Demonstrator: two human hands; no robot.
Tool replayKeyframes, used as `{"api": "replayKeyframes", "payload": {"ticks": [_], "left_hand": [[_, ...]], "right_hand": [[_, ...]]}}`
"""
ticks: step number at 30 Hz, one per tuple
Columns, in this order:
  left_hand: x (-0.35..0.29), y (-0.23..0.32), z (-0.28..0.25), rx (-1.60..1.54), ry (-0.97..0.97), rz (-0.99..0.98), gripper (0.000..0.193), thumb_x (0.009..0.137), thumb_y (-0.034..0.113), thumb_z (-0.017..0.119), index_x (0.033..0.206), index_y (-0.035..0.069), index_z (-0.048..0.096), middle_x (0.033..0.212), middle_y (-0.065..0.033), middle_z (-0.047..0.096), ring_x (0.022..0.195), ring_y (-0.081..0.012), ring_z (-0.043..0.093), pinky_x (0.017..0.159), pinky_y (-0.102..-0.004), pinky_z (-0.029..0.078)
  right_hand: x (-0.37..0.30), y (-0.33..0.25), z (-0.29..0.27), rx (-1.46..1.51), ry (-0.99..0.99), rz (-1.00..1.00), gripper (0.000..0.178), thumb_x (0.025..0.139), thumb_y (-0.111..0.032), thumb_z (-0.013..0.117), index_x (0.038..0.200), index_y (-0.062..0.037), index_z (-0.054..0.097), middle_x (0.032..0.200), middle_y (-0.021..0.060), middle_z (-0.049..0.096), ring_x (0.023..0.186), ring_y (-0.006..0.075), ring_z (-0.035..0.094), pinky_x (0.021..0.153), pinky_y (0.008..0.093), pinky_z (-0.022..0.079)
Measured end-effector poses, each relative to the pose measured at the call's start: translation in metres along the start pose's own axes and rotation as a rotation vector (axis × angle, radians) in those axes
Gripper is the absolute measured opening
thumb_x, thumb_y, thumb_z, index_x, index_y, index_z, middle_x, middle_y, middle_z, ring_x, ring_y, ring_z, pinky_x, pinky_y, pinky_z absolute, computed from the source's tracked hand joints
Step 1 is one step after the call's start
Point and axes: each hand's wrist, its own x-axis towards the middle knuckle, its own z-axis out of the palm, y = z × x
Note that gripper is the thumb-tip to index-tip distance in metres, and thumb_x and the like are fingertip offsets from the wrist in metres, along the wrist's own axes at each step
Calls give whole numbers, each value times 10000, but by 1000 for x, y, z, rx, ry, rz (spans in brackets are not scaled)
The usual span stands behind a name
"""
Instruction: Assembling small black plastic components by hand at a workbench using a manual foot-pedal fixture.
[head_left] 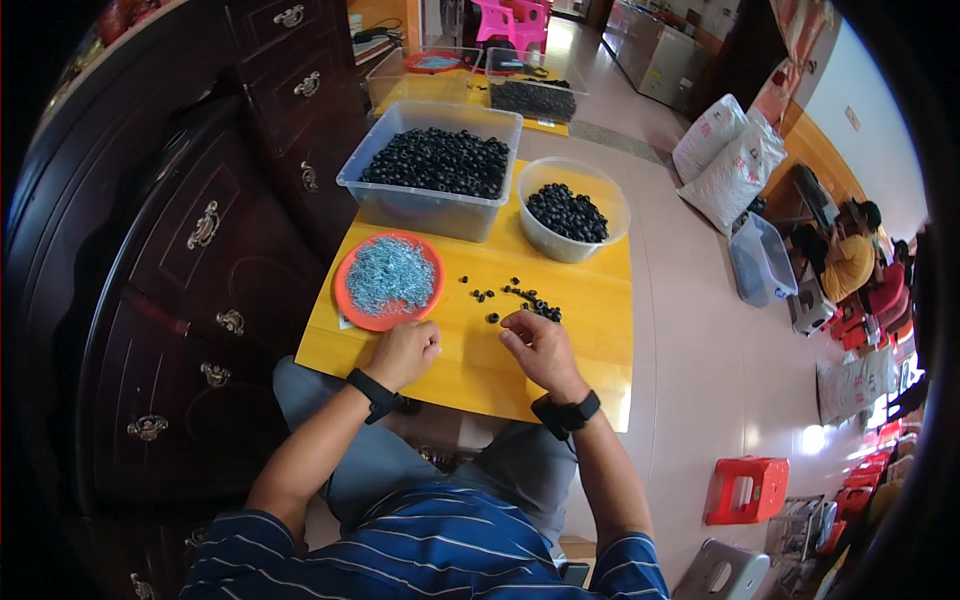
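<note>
My left hand (405,356) is closed on the yellow tabletop, at the near edge of a red plate (437,300) heaped with small silvery-blue metal pieces. Whatever its curled fingers hold is hidden. Farther right, my right hand (545,350) has its fingers bent inward beside a loose scatter of small black ring-like parts (543,308). I cannot make out anything between its thumb and fingers. Several more black parts lie singly between the plate and my right hand. Each wrist wears a black band.
Behind the plate stands a clear bin (430,212) full of black parts; right of it is a round tub (560,243) with more. Further bins (540,98) sit beyond. A dark cabinet (200,290) closes the left side. White sacks, a red stool (748,490) and seated people are rightward.
</note>
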Motion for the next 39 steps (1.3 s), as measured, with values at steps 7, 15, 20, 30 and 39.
{"api": "replayKeyframes", "payload": {"ticks": [7, 15, 20, 30, 39], "left_hand": [[-28, -9, 0, -177, 62, 32, 167, 762, 55, 709, 877, 23, 592, 718, -130, 611, 686, -303, 630, 628, -410, 488], [-27, -22, -44, -142, 249, -68, 144, 789, 74, 676, 925, 44, 634, 788, -110, 649, 750, -319, 655, 660, -417, 509], [-4, -52, -59, 42, 214, -85, 96, 816, 145, 652, 873, 69, 662, 876, -110, 652, 810, -328, 653, 699, -457, 524], [27, -55, -43, 336, 51, -28, 94, 789, 179, 682, 827, 97, 704, 843, -100, 659, 817, -303, 656, 703, -442, 528], [29, -40, -43, 426, -2, -156, 126, 831, 160, 616, 847, 42, 657, 872, -167, 683, 844, -345, 669, 719, -478, 529]], "right_hand": [[27, 15, 41, -299, 68, 39, 209, 818, -241, 684, 914, -60, 645, 778, 159, 681, 753, 347, 670, 672, 442, 527], [14, 12, 31, -188, -63, 101, 186, 829, -182, 718, 901, -38, 625, 705, 76, 645, 634, 198, 625, 613, 309, 495], [-24, 12, 19, 613, -312, 359, 81, 924, -99, 656, 975, -55, 611, 872, -33, 629, 802, 80, 607, 720, 230, 476], [-44, 18, 29, 1007, -146, 350, 129, 888, -68, 680, 967, -71, 577, 926, 54, 661, 769, 121, 639, 699, 243, 517], [-46, 36, 25, 1258, -67, 344, 110, 910, -53, 643, 956, -93, 551, 927, 69, 657, 763, 153, 650, 712, 269, 541]]}}
